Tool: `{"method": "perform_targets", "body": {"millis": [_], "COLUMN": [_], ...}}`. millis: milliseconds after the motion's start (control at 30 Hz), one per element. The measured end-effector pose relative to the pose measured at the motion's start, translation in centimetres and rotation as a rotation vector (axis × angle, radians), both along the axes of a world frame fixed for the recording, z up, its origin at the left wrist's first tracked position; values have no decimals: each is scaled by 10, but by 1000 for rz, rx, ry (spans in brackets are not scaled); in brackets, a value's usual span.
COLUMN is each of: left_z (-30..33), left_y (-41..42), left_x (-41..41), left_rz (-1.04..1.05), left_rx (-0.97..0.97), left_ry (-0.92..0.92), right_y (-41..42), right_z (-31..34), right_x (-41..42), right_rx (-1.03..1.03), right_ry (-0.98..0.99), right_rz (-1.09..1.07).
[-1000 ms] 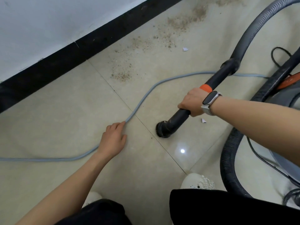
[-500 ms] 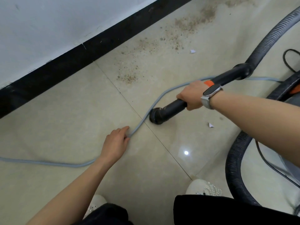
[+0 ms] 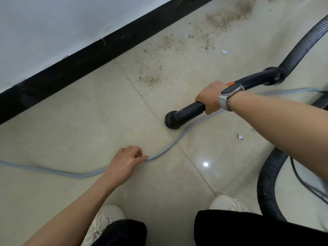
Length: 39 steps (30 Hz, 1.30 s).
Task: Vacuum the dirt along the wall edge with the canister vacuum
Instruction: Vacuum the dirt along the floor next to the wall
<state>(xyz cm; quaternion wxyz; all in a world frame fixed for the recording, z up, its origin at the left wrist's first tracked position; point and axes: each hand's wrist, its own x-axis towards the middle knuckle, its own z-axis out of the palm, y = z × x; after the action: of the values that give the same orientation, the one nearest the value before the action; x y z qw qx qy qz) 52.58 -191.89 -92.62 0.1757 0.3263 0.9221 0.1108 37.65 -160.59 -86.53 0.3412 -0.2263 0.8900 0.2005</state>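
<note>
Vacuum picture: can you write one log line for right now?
right hand grips vacuum wand | brush nozzle on floor, short of dirt | left hand on grey cord

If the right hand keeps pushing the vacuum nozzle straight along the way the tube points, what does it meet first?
Probably nothing but bare floor tile for a stretch, then the black baseboard. The right hand aims the brush nozzle left, passing below the dirt. Depth is uncertain.

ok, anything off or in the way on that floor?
Yes. Brown gritty dirt is strewn beside the black baseboard. A grey power cord snakes beneath the round black brush nozzle; the left hand pinches it.
</note>
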Motion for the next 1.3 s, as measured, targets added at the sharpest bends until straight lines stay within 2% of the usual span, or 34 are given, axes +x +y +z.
{"method": "perform_targets", "body": {"millis": [233,300,400,567,733,833,967,1067,1167,1300], "left_z": [6,9,23,55,62,61,60,62,71,84], "left_y": [-14,-13,-4,25,29,24,11,2,-1,1], "left_x": [-1,-5,-26,-71,-88,-84,-82,-81,-84,-96], "left_rz": [101,220,385,302,372,461,590,621,660,657], "left_rx": [57,131,204,168,305,422,524,472,317,166], "left_ry": [-47,-63,49,248,165,125,6,-31,-4,185], "right_y": [-19,-33,-53,-81,-78,-53,-11,11,12,2], "right_z": [4,5,12,30,50,56,52,46,42,42], "right_x": [1,6,6,4,7,4,-4,-9,-10,-6], "right_rx": [-62,-118,-231,-364,-518,-584,-547,-496,-489,-455], "right_ry": [31,30,66,143,203,349,458,522,507,483], "right_rz": [-23,12,-17,-76,-29,38,-139,-273,-301,-262]}}
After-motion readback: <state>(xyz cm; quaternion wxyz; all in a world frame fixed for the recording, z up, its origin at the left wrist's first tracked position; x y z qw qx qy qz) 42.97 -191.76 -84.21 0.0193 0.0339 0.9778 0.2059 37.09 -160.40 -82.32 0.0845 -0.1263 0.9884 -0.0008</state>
